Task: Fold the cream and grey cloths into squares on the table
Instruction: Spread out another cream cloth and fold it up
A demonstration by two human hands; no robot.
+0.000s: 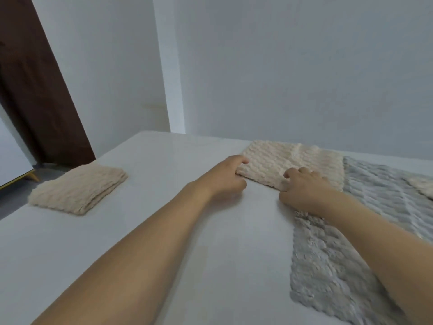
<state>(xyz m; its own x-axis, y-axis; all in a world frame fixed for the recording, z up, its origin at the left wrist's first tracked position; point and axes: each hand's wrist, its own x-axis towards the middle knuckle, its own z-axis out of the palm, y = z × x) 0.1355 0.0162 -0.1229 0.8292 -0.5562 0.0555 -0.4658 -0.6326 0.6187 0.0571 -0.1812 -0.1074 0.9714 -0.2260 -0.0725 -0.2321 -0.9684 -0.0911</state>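
A cream fluffy cloth point(302, 161) lies folded flat near the far edge of the white table point(164, 242), partly on top of a spread grey cloth point(365, 207). My left hand point(225, 177) pinches its near-left corner between fingers and thumb. My right hand point(302, 191) grips the cloth's near edge with curled fingers. A second cream cloth point(79, 190) sits folded into a thick square at the table's left. The grey cloth runs from the far right down to the near right edge, under my right forearm.
A corner of another cream cloth point(423, 186) shows at the right frame edge on the grey one. White walls stand close behind the table. A dark brown door point(35, 85) is at the far left, beyond the table's left edge.
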